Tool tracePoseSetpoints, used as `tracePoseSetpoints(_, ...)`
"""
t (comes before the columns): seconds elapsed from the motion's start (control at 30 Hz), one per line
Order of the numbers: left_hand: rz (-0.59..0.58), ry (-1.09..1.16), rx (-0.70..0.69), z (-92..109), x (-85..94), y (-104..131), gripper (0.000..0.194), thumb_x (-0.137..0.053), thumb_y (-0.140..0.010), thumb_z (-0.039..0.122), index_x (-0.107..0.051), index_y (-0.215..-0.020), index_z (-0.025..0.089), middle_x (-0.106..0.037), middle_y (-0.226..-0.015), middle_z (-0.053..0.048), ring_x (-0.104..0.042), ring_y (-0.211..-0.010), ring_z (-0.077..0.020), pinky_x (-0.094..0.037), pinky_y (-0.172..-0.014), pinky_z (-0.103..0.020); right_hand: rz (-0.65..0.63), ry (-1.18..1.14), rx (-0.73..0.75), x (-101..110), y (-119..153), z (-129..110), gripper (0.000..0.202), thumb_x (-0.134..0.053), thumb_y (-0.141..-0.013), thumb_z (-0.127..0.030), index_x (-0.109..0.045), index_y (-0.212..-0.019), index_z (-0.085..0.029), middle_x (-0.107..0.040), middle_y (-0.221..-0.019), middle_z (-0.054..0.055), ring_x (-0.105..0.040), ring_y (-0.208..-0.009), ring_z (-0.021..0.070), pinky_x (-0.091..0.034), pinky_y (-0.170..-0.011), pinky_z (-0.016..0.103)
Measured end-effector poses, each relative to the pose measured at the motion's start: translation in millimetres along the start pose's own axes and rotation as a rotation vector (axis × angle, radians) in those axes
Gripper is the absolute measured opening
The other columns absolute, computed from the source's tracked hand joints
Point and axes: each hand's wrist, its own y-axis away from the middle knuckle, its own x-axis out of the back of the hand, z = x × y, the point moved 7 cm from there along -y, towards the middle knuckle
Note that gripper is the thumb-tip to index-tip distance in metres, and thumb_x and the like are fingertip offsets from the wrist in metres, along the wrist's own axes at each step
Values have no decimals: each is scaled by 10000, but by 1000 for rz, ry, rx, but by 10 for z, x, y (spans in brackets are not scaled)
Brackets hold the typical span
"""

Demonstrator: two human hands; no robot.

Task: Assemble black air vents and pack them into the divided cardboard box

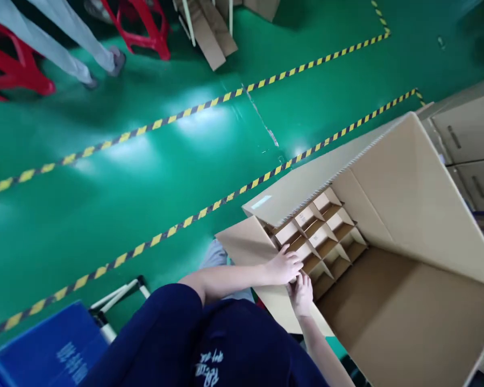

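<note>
A large open cardboard box lies in front of me with its flaps spread out. Inside it, at the left end, sits a cardboard divider crossed into several square cells. Pale pieces with small printed marks show in some of the cells. My left hand reaches over the near flap, its bent fingers closed at the divider's near corner. Just beside it, my right hand pinches at the same edge. The fingertips of both hands are partly hidden, and the hands almost touch.
Yellow-and-black tape marks lanes on the green floor. A blue crate stands at lower left, near a white-tubed frame. Drawers line the right. Another person's legs and red stools are at upper left.
</note>
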Motion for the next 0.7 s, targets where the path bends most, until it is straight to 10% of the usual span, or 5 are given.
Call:
tracePoseSetpoints(0.13,73,-67,-190,-151,32,403,372,-603,-972,449,-690,-1169,146,-711,-1177,-129,-586,-1214,-267,-284,-1231,-509,13,22,-25,-1,-31,-59,562,-358,-1030,-617,-598,-1202,-139,-633,-1244,199,-584,-1114,331,-489,-947,483)
tracePoseSetpoints(0.27,82,-145,-323,-352,62,454,307,-548,-1004,232,-640,-1296,205,-686,-1294,-70,-557,-1294,-193,-309,-1219,-384,29,76,-90,-33,-79,-85,552,-379,-1027,-611,-615,-1152,-129,-641,-1203,207,-570,-1120,330,-470,-958,491)
tracePoseSetpoints(0.57,-252,-319,-142,-271,119,393,613,-588,-906,141,-496,-1503,248,-662,-1280,-117,-584,-1233,-296,-366,-1150,-500,-209,-13,-505,124,-324,-278,527,-787,-828,-502,-669,-1220,-170,-589,-1385,194,-477,-1334,354,-320,-1179,527)
tracePoseSetpoints(0.7,-336,-559,-129,-257,164,34,658,-656,-836,141,-527,-1477,221,-654,-1194,-155,-597,-1128,-331,-410,-1018,-490,-33,-157,-677,316,-404,-283,734,-817,-803,-366,-536,-1448,-153,-467,-1526,212,-351,-1455,376,-187,-1247,584)
